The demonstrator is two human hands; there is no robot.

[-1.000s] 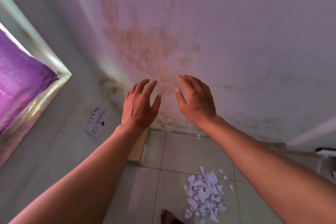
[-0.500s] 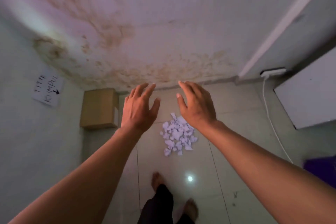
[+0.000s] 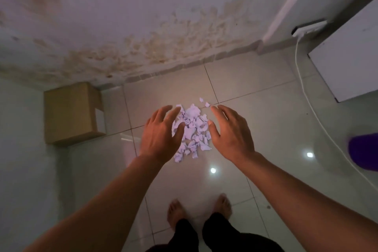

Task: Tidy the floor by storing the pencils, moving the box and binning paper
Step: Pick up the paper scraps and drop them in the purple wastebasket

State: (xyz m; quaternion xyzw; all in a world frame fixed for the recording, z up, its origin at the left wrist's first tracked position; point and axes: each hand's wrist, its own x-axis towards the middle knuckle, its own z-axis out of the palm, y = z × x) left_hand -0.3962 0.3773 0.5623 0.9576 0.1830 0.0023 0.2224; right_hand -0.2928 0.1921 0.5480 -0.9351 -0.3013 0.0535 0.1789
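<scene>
A heap of torn white paper scraps (image 3: 194, 127) lies on the tiled floor in the middle of the view. My left hand (image 3: 161, 135) hovers above its left side, fingers spread and empty. My right hand (image 3: 229, 133) hovers above its right side, also spread and empty. A brown cardboard box (image 3: 69, 112) stands in the corner at the left, against the stained wall. No pencils are in view.
A white cable (image 3: 306, 92) runs down the floor on the right from a white plug strip (image 3: 308, 27) by the wall. A white panel (image 3: 351, 59) leans at the far right. A purple object (image 3: 366, 151) sits at the right edge. My bare feet (image 3: 198, 208) stand below.
The view has tilted down from the wall to the floor. Both hands, still spread, now frame the paper heap, which sits between them instead of below them.
</scene>
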